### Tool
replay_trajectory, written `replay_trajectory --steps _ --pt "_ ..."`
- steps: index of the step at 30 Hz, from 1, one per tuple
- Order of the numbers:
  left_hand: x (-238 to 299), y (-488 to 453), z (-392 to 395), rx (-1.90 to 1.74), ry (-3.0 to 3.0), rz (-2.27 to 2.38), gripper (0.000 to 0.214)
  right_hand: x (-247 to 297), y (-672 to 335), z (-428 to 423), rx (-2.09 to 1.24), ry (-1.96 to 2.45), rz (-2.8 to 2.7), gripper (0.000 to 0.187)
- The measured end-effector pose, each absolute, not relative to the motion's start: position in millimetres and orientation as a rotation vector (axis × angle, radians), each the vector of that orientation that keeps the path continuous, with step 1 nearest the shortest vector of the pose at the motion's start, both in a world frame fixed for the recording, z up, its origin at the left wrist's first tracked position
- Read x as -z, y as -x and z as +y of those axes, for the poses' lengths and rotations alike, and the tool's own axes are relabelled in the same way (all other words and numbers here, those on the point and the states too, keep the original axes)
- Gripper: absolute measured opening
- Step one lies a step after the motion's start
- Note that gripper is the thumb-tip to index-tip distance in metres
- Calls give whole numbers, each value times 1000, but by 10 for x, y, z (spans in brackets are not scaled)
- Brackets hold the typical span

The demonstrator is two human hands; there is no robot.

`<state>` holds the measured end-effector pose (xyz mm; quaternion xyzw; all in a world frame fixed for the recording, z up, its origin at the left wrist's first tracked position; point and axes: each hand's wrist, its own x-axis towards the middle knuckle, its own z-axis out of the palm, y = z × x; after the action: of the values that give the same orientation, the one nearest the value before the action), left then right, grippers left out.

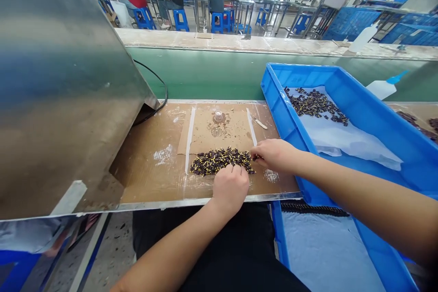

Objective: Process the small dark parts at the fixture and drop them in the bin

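Observation:
A pile of small dark pieces with yellow parts [208, 162] lies on the brown work surface [147, 182] in front of me. My left hand [231, 188] rests at the near edge of this pile, fingers curled down; what is in them is hidden. At the pile's right end my right hand [273, 153] is closed in a pinch, and dark bits of the same sort show at its fingertips. Behind the pile lies a taped piece of cardboard [201, 134] with a small clear object [218, 117] on it.
A large blue tray [290, 132] on the right holds more dark pieces [318, 104] on a white sheet. Left stands a metal housing [61, 91] with a black cable [166, 89]. A white knife-like tool [260, 123] and bottle [381, 89] lie beyond. People sit farther back.

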<state>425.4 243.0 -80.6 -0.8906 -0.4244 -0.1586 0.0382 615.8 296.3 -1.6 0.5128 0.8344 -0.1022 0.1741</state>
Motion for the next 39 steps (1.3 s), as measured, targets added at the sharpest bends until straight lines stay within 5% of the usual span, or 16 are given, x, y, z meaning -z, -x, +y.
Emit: replay_trajectory --steps 21,39 --pt "1033 -3524 2273 1112 2758 -928 10 75 -5806 2893 174 -1107 2477 14" --pt "1114 -3516 2293 1102 2805 -879 14 149 -5940 2924 178 -1019 2545 11"
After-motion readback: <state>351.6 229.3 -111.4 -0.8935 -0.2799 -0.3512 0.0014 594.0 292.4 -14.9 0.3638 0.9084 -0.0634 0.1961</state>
